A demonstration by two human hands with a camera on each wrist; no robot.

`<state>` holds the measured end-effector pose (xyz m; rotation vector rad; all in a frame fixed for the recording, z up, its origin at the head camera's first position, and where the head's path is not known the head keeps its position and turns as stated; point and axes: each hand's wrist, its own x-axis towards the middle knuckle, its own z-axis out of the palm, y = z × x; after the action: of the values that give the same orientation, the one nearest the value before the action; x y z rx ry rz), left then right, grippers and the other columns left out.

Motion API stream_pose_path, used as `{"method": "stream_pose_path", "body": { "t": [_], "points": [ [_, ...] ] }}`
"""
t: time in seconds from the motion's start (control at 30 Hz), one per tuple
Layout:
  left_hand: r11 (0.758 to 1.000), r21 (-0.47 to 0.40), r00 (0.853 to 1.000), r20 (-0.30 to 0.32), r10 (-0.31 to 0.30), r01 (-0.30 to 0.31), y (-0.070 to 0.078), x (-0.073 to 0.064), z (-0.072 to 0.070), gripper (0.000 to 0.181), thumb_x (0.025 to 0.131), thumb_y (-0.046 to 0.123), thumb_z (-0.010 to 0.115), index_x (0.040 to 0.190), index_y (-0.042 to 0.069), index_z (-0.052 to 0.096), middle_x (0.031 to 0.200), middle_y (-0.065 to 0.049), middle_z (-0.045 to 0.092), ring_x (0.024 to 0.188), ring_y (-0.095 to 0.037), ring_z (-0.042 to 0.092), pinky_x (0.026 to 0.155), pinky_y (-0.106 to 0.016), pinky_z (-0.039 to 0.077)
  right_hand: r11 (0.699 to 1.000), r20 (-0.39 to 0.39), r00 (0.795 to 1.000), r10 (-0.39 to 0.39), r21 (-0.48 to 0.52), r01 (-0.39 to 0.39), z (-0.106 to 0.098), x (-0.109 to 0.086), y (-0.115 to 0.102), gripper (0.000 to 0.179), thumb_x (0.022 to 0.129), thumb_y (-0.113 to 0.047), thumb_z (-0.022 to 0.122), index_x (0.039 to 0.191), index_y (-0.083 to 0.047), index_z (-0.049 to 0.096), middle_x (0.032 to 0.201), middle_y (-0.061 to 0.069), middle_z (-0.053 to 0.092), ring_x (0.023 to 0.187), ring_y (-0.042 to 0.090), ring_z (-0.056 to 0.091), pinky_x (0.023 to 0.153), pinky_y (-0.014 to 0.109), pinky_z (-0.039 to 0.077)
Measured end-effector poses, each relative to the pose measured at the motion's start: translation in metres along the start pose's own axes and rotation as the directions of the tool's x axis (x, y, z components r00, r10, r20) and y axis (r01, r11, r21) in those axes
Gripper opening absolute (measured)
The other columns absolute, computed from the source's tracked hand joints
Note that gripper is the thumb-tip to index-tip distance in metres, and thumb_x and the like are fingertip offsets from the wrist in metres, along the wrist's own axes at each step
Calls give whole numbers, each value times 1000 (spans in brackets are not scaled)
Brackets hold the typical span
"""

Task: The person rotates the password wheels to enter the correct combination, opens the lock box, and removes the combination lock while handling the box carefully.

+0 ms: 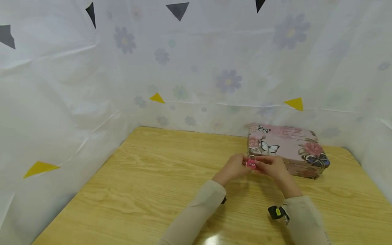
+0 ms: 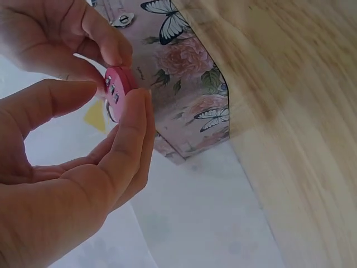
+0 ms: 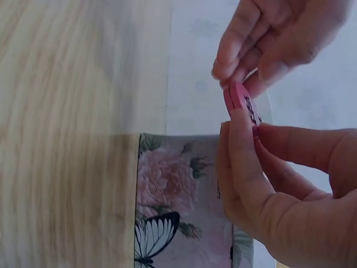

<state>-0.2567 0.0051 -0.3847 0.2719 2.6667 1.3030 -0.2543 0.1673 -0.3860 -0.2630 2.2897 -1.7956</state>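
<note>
A small pink combination padlock point(image 1: 251, 164) is held up between both hands, in front of the decorated box's left part. Its number dials face the person, and its metal shackle point(image 1: 252, 157) points up. The right hand point(image 1: 273, 166) pinches the padlock's right side between thumb and fingers, as the right wrist view shows closely. From the other side the left hand point(image 1: 235, 167) has its curled fingers at the padlock's edge, the thumb close by the dials. Behind the hands lies the closed pink box point(image 1: 288, 139) with flowers and butterflies; a metal clasp point(image 2: 124, 20) shows on its front.
The wooden table point(image 1: 159, 170) stretches left of the hands and in front of them. White flowered sheeting point(image 1: 196, 68) hangs behind and at the sides, with yellow and dark triangles on it. A black strap point(image 1: 276, 212) is on the right wrist.
</note>
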Motion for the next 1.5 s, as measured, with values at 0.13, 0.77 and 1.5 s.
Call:
{"method": "stream_pose_path", "body": {
  "t": [0.13,0.77,1.5],
  "points": [
    [999,49,1000,12,9,-10,-3,0,-2,28,85,6,70,109,-2,60,90,-7,62,73,-11,54,59,-19,49,1000,-30,999,24,3,-24,9,3,3,39,98,-2,52,128,22,43,118,32,58,79,5,67,79,30,58],
    [970,244,994,104,-32,5,-13,1,-10,23,89,21,66,75,4,60,66,-1,47,58,-14,43,51,-22,37,951,-5,1000,12,-309,-13,37,8,8,34,95,-4,49,118,21,53,116,36,57,105,40,57,88,43,52],
    [974,215,982,157,-102,67,-19,2,-11,20,94,13,57,77,4,52,69,-2,46,60,-15,42,51,-24,35,940,37,994,98,-331,-81,43,11,14,36,94,-2,46,122,21,50,113,32,59,101,34,58,86,42,52]
  ]
}}
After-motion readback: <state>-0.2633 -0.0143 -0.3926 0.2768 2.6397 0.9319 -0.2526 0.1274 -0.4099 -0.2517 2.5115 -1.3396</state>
